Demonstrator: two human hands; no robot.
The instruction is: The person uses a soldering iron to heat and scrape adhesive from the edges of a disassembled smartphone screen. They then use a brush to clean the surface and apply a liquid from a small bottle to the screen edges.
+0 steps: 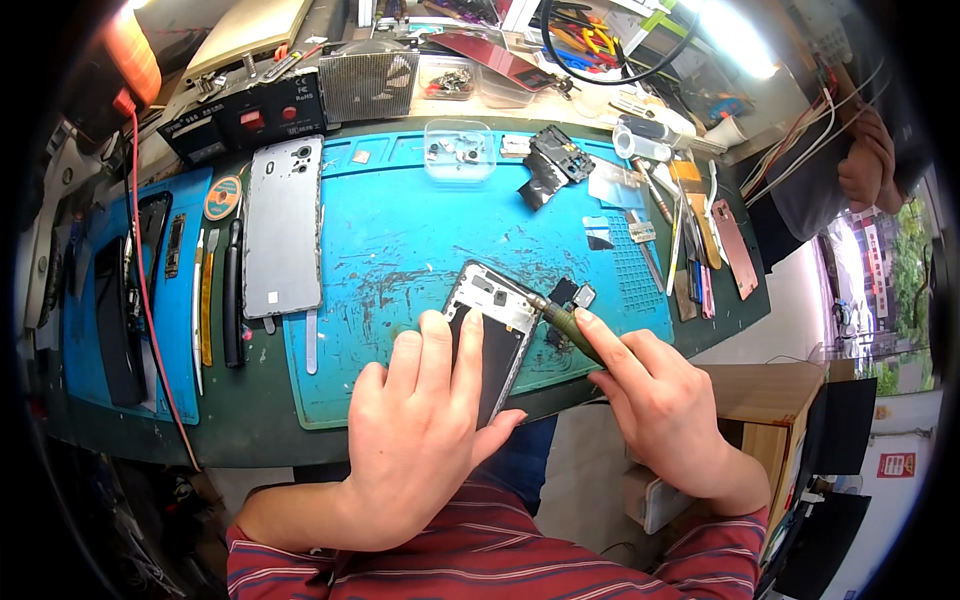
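An opened phone (497, 354) lies at a slant on the blue mat (380, 230), with a silvery upper section and black lower area. My left hand (415, 420) grips it, fingers over its face and thumb by its right edge. My right hand (660, 400) is closed on a green-handled tool (567, 325), whose metal end is at the phone's upper right edge. Small dark parts (570, 294) lie just right of the phone, partly behind that tool.
A grey back cover (280, 225), clear parts box (459, 155) and black component (555, 165) surround the work. Hand tools (690, 250) lie right, a second mat (180, 360) with phone parts left. A co-worker's hand (865, 170) shows upper right; a wooden cabinet (770, 390) stands lower right.
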